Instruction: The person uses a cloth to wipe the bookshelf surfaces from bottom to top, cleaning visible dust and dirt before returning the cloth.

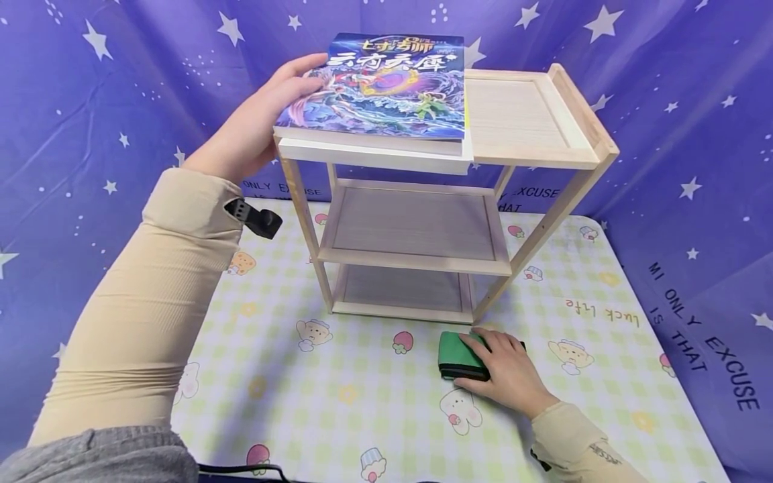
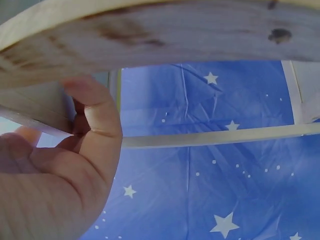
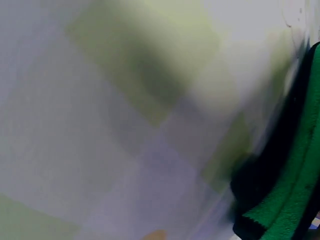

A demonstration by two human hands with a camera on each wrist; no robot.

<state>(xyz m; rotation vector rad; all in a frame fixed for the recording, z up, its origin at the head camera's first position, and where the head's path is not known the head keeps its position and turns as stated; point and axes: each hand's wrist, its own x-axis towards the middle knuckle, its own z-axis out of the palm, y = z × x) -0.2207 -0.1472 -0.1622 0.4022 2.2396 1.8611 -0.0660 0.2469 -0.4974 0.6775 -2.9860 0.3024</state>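
though apart, two hands [image 1: 272,111] [image 1: 504,369] (one atop one bundle [image 1: 454,349]), one three-shelf rack [image 1: 417,221]

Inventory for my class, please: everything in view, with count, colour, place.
Starry backdrop: count unclear, purple, back and sides.
Tablecloth: one, green and white, below the backdrop.
Shelf unit: one, pale wood, on the tablecloth.
Books: apparently two, blue top cover, shelf unit's top left.
Folded item: one, green and black, on the tablecloth.
Cable: one, black, near front left.
Strap: one clear, black, left wrist.
Outer sleeve: one, grey, left arm.
Sleeves: two, beige, forearms.
Left hand: one, bare, touching the books.
Right hand: one, bare, gripping the folded item.
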